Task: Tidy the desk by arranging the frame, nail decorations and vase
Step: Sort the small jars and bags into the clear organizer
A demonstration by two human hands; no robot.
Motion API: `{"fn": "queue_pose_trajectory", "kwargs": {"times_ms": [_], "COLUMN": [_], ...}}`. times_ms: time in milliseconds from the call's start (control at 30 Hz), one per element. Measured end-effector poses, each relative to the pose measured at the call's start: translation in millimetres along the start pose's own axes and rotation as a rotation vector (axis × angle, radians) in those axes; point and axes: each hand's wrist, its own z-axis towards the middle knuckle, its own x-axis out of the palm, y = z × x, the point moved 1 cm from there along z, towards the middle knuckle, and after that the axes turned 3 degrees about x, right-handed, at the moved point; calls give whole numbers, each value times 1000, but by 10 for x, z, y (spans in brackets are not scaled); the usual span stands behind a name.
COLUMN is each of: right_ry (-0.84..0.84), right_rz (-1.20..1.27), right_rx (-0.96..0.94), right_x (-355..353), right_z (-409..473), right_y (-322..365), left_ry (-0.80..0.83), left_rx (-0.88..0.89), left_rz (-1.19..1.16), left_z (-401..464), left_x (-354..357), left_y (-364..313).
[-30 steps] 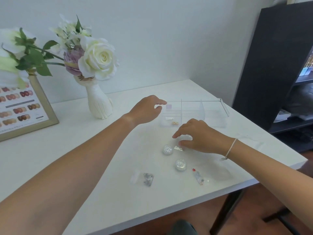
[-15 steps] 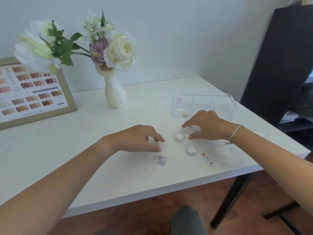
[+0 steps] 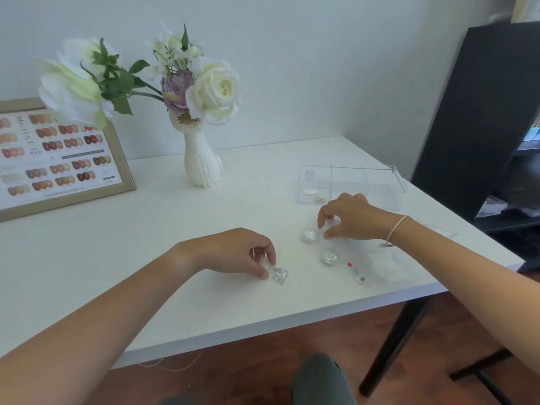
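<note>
So the big change: a second ago the left hand (image 3: 233, 252) was way up at the clear organizer box (image 3: 350, 182), and now it's come back down to the near side of the box, closer to the desk (image 3: 146, 235) edge, with thumb and forefinger pinching down onto the little glitter packet (image 3: 280, 274). It's touching the packet's left edge, but the packet is flat on the desk, so I'd call it a pinch just starting, not a lift. The right hand (image 3: 350, 219) has barely moved and sits just in front of the box, fingers curled loosely with the tips close together beside one round glitter pot (image 3: 309, 233); can't tell if it's actually got anything between them. To me that reads as the sorting-into-the-box part being mid-way: a few bits are already in the box's leftmost compartment, and the rest are loose in front of it. The frame (image 3: 61, 159) leans against the wall far left of the box, with the cat-shaped vase (image 3: 201, 162) upright between them, so those look sorted. The box runs long left-to-right, open side up. A second pot (image 3: 330, 256) sits nearer the edge, and right of it a thin sticker strip (image 3: 356, 272) lies with its long axis running diagonally, away from the box toward the desk edge.
</note>
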Motion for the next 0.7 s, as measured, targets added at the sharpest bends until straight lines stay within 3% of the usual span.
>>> {"fn": "queue_pose_trajectory", "kwargs": {"times_ms": [167, 333, 467, 700], "right_ry": [-59, -189, -232, -213], "right_rz": [196, 377, 396, 376], "right_rx": [10, -8, 46, 105], "right_x": [-157, -410, -603, -745], "right_z": [32, 116, 283, 627], "right_y": [-20, -82, -144, -321], "left_ry": [-14, -137, -225, -350], "left_rx": [-6, 0, 36, 47], "left_rz": [-3, -80, -222, -232], "left_z": [29, 110, 215, 498], "left_x": [-48, -211, -393, -637], "left_y": [6, -29, -88, -94]}}
